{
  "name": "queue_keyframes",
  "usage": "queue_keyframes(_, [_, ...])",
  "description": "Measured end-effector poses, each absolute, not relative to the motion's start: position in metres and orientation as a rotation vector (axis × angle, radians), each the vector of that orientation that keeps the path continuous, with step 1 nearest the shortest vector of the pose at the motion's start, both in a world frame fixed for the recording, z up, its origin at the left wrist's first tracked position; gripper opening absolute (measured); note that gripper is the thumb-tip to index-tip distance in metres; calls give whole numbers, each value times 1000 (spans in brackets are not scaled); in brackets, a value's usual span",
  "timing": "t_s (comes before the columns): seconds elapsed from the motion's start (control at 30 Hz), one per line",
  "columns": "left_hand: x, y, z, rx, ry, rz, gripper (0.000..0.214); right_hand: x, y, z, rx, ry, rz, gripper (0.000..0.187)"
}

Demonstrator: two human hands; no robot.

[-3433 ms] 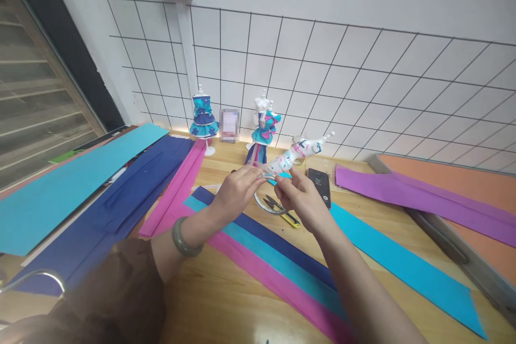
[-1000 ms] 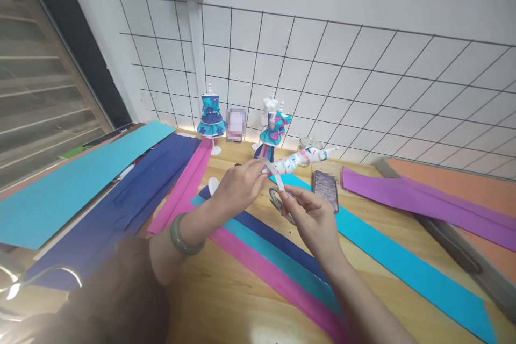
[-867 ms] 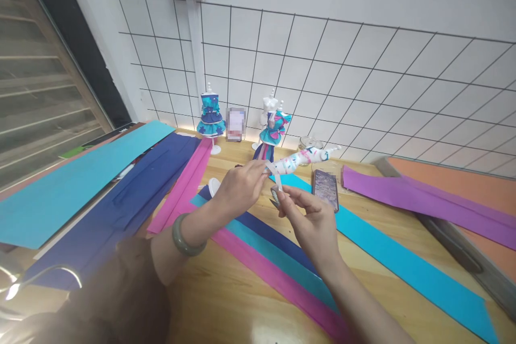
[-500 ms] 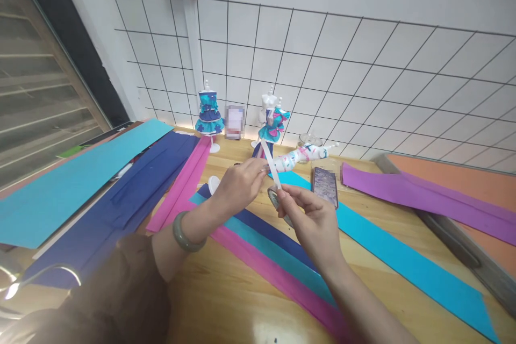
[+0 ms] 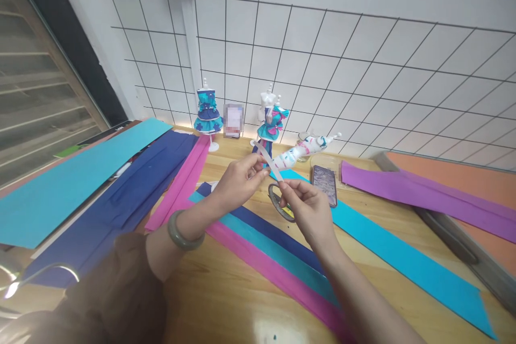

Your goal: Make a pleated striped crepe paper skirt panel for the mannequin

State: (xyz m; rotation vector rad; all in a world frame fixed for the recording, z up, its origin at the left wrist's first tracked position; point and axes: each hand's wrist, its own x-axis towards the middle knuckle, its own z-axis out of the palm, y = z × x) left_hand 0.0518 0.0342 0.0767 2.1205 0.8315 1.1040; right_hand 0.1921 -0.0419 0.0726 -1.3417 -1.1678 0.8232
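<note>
Left hand (image 5: 241,181) and right hand (image 5: 307,210): each grip pinched shut on pale tape strip (image 5: 269,160), held over table (image 5: 226,301). Tape roll (image 5: 277,205) just under right fingers.

Desk (image 5: 226,301): wood, varnished and glossy, with a glare spot near the front edge. Paper strips (image 5: 258,258): matt, faintly creased. Tape (image 5: 268,158): thin translucent film, smooth. Bangle (image 5: 181,231): polished, stone-like. Phone (image 5: 324,177): glossy glass face. Grid (image 5: 322,64): thin metal wire, matt. Mannequin (image 5: 300,150): smooth plastic.
</note>
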Motion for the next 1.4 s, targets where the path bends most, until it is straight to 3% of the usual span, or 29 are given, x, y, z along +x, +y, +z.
queue_keyframes(0.53, [56,29,79,1752,702,937,21,205,-35,65,-1362,-1173,882,35])
queue_keyframes(1.4, [55,31,83,1635,677,837,23,212,-31,64,-1293,-1209,938,28])
